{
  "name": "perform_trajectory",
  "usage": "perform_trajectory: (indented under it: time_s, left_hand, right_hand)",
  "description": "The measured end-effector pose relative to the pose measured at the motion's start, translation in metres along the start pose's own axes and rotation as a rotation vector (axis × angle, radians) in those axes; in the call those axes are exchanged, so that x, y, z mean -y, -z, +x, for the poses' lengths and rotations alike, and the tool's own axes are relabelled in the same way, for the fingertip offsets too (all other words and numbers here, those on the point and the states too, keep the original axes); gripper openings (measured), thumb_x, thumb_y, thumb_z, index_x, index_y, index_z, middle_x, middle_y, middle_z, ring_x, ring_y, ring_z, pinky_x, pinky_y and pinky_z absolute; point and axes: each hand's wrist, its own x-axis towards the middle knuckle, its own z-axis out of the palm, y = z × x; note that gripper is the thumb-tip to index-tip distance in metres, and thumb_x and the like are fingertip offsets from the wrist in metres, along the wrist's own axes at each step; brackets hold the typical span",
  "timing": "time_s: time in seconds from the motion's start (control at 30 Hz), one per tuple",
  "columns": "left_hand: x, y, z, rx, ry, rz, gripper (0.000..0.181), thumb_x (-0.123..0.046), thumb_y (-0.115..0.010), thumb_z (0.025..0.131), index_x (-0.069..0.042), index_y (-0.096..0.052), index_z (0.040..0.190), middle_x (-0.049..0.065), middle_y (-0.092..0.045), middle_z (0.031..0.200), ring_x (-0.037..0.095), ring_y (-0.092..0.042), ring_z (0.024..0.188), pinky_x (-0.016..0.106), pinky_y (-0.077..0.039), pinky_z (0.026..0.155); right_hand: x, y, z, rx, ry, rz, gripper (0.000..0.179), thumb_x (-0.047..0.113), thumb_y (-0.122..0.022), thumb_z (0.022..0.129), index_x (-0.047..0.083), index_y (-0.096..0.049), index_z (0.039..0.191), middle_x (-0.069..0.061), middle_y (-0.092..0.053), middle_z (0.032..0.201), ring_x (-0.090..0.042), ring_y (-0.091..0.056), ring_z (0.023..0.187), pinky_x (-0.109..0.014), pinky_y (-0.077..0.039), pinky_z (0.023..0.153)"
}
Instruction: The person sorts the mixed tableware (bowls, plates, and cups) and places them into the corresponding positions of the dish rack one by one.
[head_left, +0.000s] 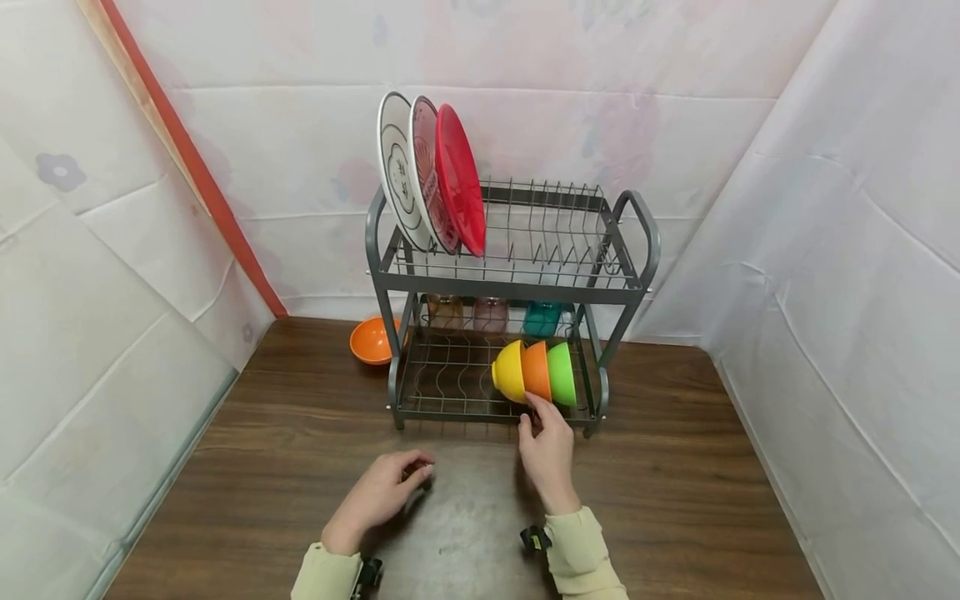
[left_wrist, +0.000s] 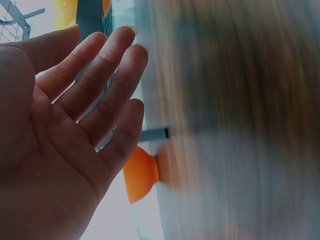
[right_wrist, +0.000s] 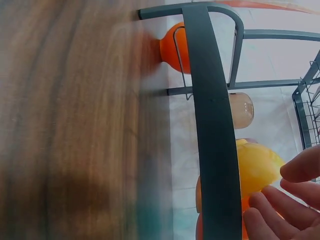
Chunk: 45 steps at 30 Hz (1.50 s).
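Three bowls, a yellow bowl, an orange bowl and a green bowl, stand on their sides in a row on the rack's lower tier. My right hand reaches to their front, a fingertip right at the lower rim of the yellow bowl, thumb held apart from the fingers. In the right wrist view the fingers overlap the yellow bowl. Over the table, left of the right hand, my left hand hangs with loosely bent fingers and holds nothing; its palm shows in the left wrist view.
A dark two-tier dish rack stands against the cloth backdrop. Its top holds a white plate, a patterned plate and a red plate. Behind the bowls are three cups, one teal. Another orange bowl sits left of the rack.
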Motion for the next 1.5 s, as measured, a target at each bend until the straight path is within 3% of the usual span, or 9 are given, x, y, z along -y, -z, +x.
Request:
perform_trajectory:
  time_s: [0.2,0.37,0.57,0.73,0.87,1.03,1.13,1.37,1.5]
  left_hand:
    - [0.016,0.015,0.001,-0.044,0.058,0.015,0.020,-0.024,-0.061,0.101,-0.012,-0.072,0.111,-0.010,-0.069,0.097,0.008,-0.063,0.085,0.036,-0.052,0.077]
    - [0.027,0.038,0.007,-0.095,0.092,0.117,0.019,-0.023,-0.062,0.100,-0.011,-0.072,0.111,-0.005,-0.070,0.098,0.011,-0.062,0.082,0.040,-0.052,0.076]
    - [0.037,0.067,0.018,-0.160,0.096,0.230,0.020,-0.021,-0.061,0.100,-0.008,-0.071,0.111,0.000,-0.069,0.091,0.013,-0.057,0.071,0.042,-0.050,0.066]
    - [0.048,0.081,0.030,-0.229,0.079,0.296,0.017,-0.018,-0.062,0.099,-0.008,-0.071,0.109,0.003,-0.070,0.093,0.018,-0.061,0.074,0.046,-0.051,0.067]
    - [0.058,0.084,0.046,-0.319,0.002,0.363,0.016,-0.014,-0.065,0.096,-0.005,-0.070,0.109,0.009,-0.069,0.096,0.027,-0.062,0.083,0.050,-0.052,0.071]
    - [0.072,0.082,0.070,-0.486,-0.134,0.458,0.018,-0.009,-0.067,0.092,-0.002,-0.069,0.108,0.016,-0.067,0.105,0.038,-0.057,0.097,0.055,-0.048,0.080]
    - [0.081,0.079,0.082,-0.553,-0.166,0.477,0.019,-0.007,-0.068,0.089,0.001,-0.068,0.107,0.019,-0.066,0.109,0.042,-0.056,0.101,0.057,-0.045,0.082]
    - [0.094,0.070,0.102,-0.492,-0.110,0.499,0.038,-0.010,-0.070,0.090,0.004,-0.062,0.125,0.024,-0.059,0.129,0.044,-0.050,0.118,0.061,-0.040,0.094]
    - [0.094,0.068,0.109,-0.464,-0.091,0.533,0.033,-0.009,-0.072,0.088,0.002,-0.064,0.118,0.023,-0.064,0.119,0.043,-0.052,0.114,0.061,-0.035,0.100]
  right_hand:
    - [-0.004,0.005,-0.017,0.053,0.014,0.088,0.027,-0.003,-0.069,0.089,0.004,-0.070,0.116,-0.007,-0.070,0.106,-0.019,-0.068,0.093,-0.036,-0.057,0.078]
    - [-0.011,0.008,-0.033,0.155,0.051,0.150,0.021,-0.003,-0.068,0.091,0.008,-0.071,0.108,-0.001,-0.071,0.099,-0.012,-0.068,0.086,-0.031,-0.057,0.074]
    - [-0.021,0.011,-0.052,0.245,0.035,0.146,0.011,0.006,-0.067,0.095,0.008,-0.073,0.104,0.006,-0.070,0.098,-0.008,-0.066,0.086,-0.031,-0.056,0.075]
    - [-0.028,0.017,-0.061,0.275,-0.006,0.103,0.012,0.017,-0.065,0.099,0.009,-0.074,0.103,0.011,-0.069,0.097,-0.007,-0.065,0.087,-0.033,-0.056,0.078]
    - [-0.035,0.026,-0.064,0.240,-0.020,0.082,0.011,0.015,-0.065,0.098,0.009,-0.074,0.100,0.011,-0.069,0.094,-0.007,-0.065,0.087,-0.035,-0.056,0.078]
    - [-0.047,0.036,-0.066,0.189,-0.070,0.065,0.010,0.013,-0.066,0.098,0.009,-0.074,0.098,0.009,-0.069,0.092,-0.008,-0.065,0.087,-0.034,-0.056,0.077]
    - [-0.054,0.043,-0.068,0.176,-0.113,0.062,0.009,0.013,-0.066,0.097,0.009,-0.074,0.099,0.009,-0.069,0.094,-0.009,-0.065,0.087,-0.033,-0.056,0.077]
    - [-0.066,0.058,-0.072,0.128,-0.178,0.019,0.009,0.014,-0.067,0.097,0.011,-0.075,0.100,0.006,-0.070,0.095,-0.012,-0.066,0.089,-0.032,-0.056,0.076]
    - [-0.072,0.066,-0.070,0.098,-0.196,-0.016,0.009,0.012,-0.066,0.097,0.009,-0.074,0.100,0.003,-0.070,0.096,-0.013,-0.066,0.090,-0.033,-0.056,0.076]
